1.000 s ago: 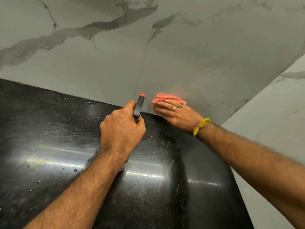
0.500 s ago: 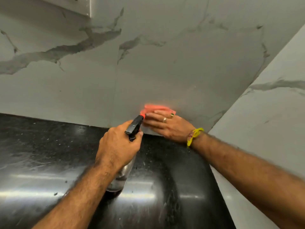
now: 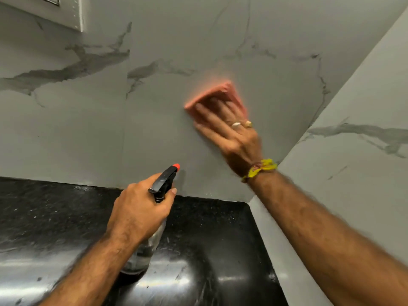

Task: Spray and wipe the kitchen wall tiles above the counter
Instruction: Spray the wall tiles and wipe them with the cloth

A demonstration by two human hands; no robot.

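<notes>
My right hand (image 3: 229, 131) presses a folded pink cloth (image 3: 215, 92) flat against the grey marble wall tiles (image 3: 154, 129), fingers straight, well above the counter. The cloth and fingers are blurred by motion. My left hand (image 3: 138, 210) grips a clear spray bottle (image 3: 145, 250) by its black trigger head (image 3: 164, 184). The bottle's red nozzle (image 3: 176, 166) points at the wall, just above the joint with the counter. Its base is low over the black counter (image 3: 55, 217).
The tiled side wall (image 3: 353, 151) meets the back wall in a corner at the right. A grey cabinet edge (image 3: 66, 16) hangs at the top left. The glossy black counter spreads left and towards me.
My right hand has slid the cloth from the bottom of the wall, at the counter joint, up and to the right. The view has tilted upward. My left hand keeps hold of the bottle.
</notes>
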